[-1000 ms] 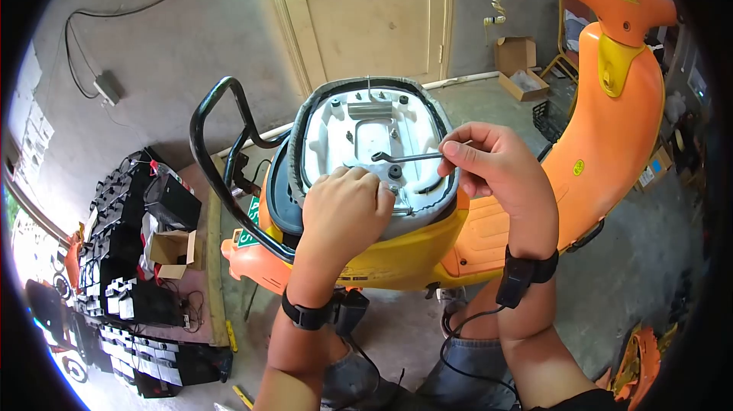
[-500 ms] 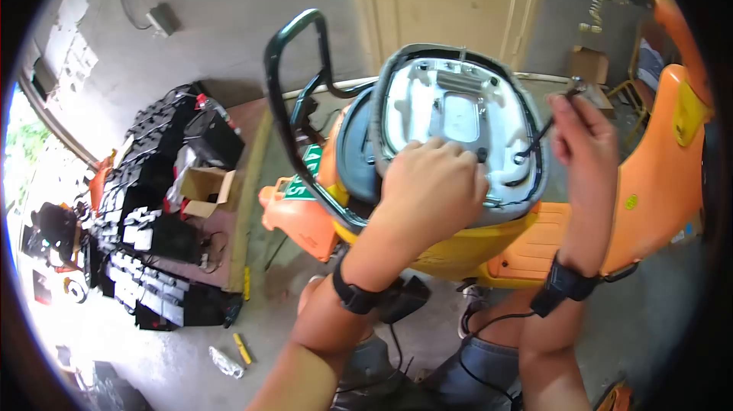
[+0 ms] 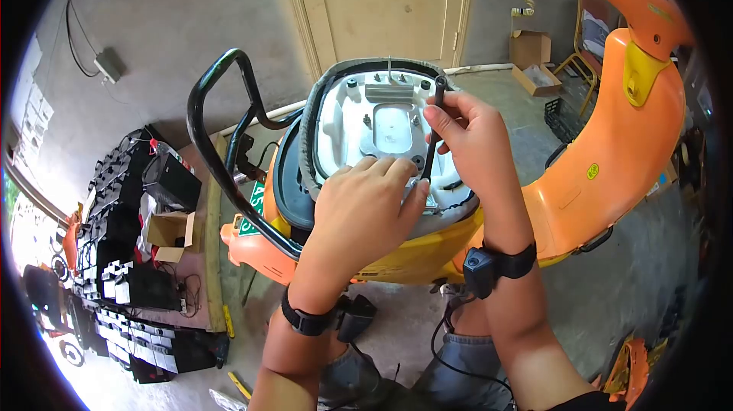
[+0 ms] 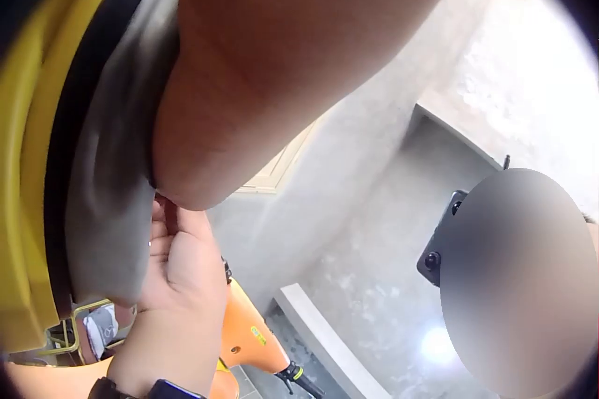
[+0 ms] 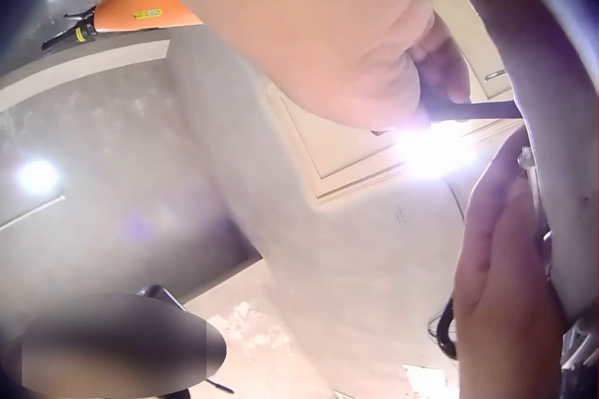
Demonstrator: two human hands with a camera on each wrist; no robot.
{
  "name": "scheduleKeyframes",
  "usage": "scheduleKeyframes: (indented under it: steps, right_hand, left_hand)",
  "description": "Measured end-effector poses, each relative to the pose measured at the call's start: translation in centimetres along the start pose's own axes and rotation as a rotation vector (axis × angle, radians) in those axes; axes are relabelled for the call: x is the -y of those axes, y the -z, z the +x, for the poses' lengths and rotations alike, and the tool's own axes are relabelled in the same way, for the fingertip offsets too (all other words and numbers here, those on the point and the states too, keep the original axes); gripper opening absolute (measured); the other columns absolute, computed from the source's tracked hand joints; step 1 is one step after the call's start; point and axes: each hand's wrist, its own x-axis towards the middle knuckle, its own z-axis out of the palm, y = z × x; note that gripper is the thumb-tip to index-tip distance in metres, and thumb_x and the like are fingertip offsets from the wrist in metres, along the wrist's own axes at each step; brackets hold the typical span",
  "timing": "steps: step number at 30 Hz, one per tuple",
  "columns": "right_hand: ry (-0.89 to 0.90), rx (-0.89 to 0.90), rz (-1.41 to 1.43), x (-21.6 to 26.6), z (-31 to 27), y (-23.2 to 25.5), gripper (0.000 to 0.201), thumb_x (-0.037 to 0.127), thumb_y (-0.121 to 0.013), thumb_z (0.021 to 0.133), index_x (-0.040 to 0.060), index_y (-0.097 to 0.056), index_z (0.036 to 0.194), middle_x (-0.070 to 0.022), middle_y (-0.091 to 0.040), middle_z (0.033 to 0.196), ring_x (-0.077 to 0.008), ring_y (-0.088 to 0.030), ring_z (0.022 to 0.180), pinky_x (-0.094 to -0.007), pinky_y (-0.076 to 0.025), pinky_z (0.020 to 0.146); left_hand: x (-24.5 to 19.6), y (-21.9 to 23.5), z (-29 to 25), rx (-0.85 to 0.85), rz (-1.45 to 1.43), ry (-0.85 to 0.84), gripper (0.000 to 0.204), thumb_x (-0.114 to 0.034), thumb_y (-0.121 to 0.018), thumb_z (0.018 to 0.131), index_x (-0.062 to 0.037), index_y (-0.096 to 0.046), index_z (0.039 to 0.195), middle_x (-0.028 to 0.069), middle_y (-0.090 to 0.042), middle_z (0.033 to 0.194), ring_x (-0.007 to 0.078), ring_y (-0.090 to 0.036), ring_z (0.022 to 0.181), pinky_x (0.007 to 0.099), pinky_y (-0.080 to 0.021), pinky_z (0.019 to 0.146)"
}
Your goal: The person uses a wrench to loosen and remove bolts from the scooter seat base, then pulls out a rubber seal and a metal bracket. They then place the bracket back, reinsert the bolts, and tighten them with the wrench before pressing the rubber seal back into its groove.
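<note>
A seat-like part with a white underside [image 3: 331,133] and grey rim lies on the yellow body [image 3: 408,254] of an orange scooter [image 3: 595,182]. My left hand [image 3: 366,201] rests over its near edge, thumb extended and fingertips hidden in the head view. In the right wrist view this left hand [image 5: 510,277] lies against the part with fairly straight fingers. My right hand [image 3: 475,136] pinches a dark rod-shaped tool [image 3: 435,136]; it stands nearly upright, its lower end beside the left thumb. Whether that end touches a fastener cannot be told.
A black tubular rail [image 3: 200,125] curves up left of the part. Farther left are black batteries [image 3: 118,212] and an open carton [image 3: 172,232]. Behind are a cream door [image 3: 389,14] and another carton [image 3: 537,79]. Cables hang from the wrist cameras.
The tool has swung from nearly level to nearly upright, its lower end by the left thumb. My right hand moved with it; my left hand stays over the near edge. The head view shifted and returned.
</note>
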Motion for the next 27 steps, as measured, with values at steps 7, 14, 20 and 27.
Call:
scheduleKeyframes:
  steps: [7, 14, 20, 27]
  right_hand:
    - [-0.062, 0.004, 0.005, -0.3, 0.2, -0.1, 0.020, 0.015, -0.074, 0.101, -0.0038, -0.074, 0.108, -0.0066, -0.074, 0.083, -0.0113, -0.070, 0.070, -0.0275, -0.056, 0.061]
    - [-0.014, 0.027, -0.034, -0.2, 0.4, -0.3, 0.018, 0.014, -0.075, 0.100, -0.0031, -0.073, 0.107, -0.0066, -0.074, 0.081, -0.0119, -0.070, 0.069, -0.0283, -0.057, 0.062]
    - [-0.061, 0.080, -0.098, -0.7, 1.2, 0.0, 0.025, 0.011, -0.074, 0.099, -0.0070, -0.072, 0.116, -0.0102, -0.077, 0.087, -0.0142, -0.073, 0.073, -0.0303, -0.058, 0.065]
    - [-0.073, 0.261, -0.130, -0.7, 1.0, -0.2, 0.063, 0.007, -0.074, 0.095, -0.0042, -0.049, 0.152, -0.0147, -0.076, 0.095, -0.0203, -0.074, 0.081, -0.0365, -0.059, 0.075]
  left_hand:
    - [-0.3, 0.3, -0.2, 0.016, 0.052, -0.057, 0.036, -0.046, -0.078, 0.091, -0.0115, -0.078, 0.100, 0.0068, -0.076, 0.089, 0.0273, -0.072, 0.086, 0.0407, -0.055, 0.075]
    - [-0.3, -0.1, -0.3, 0.006, 0.069, -0.073, 0.033, -0.045, -0.078, 0.091, -0.0135, -0.082, 0.096, 0.0040, -0.076, 0.087, 0.0246, -0.073, 0.085, 0.0392, -0.056, 0.073]
    - [-0.4, -0.1, -0.3, 0.021, 0.101, -0.064, 0.032, -0.045, -0.079, 0.090, -0.0130, -0.084, 0.093, 0.0030, -0.077, 0.087, 0.0228, -0.073, 0.086, 0.0383, -0.056, 0.075]
    - [-0.3, -0.1, -0.3, 0.029, 0.079, -0.055, 0.035, -0.046, -0.079, 0.090, -0.0125, -0.086, 0.095, 0.0032, -0.079, 0.091, 0.0228, -0.073, 0.087, 0.0377, -0.057, 0.076]
